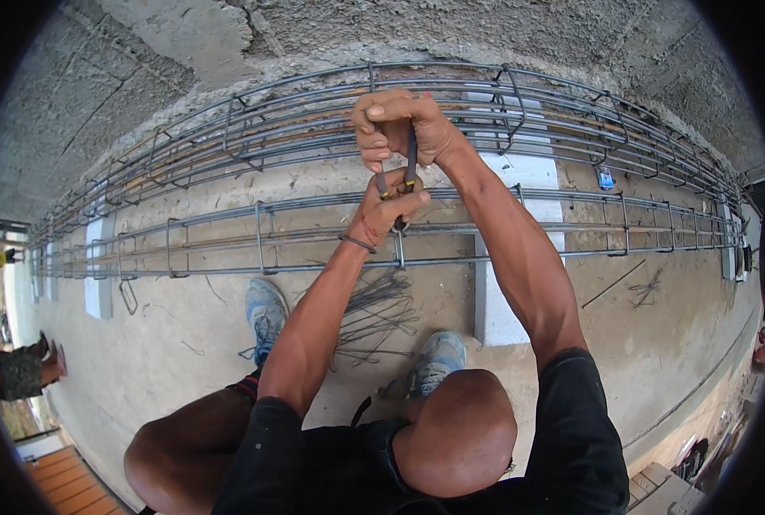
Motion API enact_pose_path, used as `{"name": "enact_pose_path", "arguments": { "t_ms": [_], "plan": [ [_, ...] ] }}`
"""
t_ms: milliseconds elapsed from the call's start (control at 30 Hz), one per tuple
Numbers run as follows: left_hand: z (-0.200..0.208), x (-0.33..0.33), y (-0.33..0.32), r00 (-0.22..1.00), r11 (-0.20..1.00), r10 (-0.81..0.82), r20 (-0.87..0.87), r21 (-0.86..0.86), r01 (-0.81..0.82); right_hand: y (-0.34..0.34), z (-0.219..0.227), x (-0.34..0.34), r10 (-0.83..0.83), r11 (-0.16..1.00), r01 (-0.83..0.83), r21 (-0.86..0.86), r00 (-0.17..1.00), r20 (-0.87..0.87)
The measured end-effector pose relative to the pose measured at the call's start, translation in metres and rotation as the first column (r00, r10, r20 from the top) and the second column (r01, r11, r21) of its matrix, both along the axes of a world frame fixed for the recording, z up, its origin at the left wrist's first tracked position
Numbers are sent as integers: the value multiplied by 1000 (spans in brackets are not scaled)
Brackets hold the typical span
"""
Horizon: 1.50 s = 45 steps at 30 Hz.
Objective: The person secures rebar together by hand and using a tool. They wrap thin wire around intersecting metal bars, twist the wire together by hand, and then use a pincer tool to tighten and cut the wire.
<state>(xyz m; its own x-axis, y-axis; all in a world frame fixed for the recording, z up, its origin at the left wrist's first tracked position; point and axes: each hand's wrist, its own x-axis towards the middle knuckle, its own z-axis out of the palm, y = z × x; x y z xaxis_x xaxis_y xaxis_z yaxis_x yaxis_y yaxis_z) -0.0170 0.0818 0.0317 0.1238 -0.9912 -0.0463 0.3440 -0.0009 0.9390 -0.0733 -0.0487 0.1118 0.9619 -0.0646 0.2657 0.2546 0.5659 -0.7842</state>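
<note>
My right hand (pixel 412 129) is wrapped round the dark handles of a pair of pincers (pixel 412 159) with yellow marks. The tool points down toward me, its head at the near rebar cage (pixel 314 232). Just below, my left hand (pixel 387 206) is closed beside the pincers' head, thumb and fingers bent; what it pinches is hidden. A dark band circles my left wrist. Both hands are over the steel bars, close to a stirrup (pixel 399 247). Behind them lies a second, far rebar cage (pixel 253 129), with rusty bars among the grey ones.
White blocks (pixel 502 300) support the cages. Loose tie wires (pixel 378 313) lie on the concrete floor between my shoes, with more wire (pixel 647 290) at right. A small blue packet (pixel 605 178) sits by the bars. A rough wall stands behind; another person's leg (pixel 22 371) shows at far left.
</note>
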Motion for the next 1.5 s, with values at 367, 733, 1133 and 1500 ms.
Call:
{"name": "enact_pose_path", "arguments": {
  "t_ms": [367,733,1133,1500],
  "plan": [
    [-41,-16,-1,561,759,595,575,-173,-628,116,19,4,-920,-274,618,-737,56,389],
    [-4,-62,55,778,767,624,76,-249,-591,36,5,-10,-371,865,288,-411,918,-138],
    [-39,-14,3,858,858,508,-77,-42,-512,82,23,-8,-895,205,680,-704,421,146],
    [10,-86,54,565,622,774,286,-177,-763,33,18,2,128,925,-145,-352,989,-71]
  ]
}}
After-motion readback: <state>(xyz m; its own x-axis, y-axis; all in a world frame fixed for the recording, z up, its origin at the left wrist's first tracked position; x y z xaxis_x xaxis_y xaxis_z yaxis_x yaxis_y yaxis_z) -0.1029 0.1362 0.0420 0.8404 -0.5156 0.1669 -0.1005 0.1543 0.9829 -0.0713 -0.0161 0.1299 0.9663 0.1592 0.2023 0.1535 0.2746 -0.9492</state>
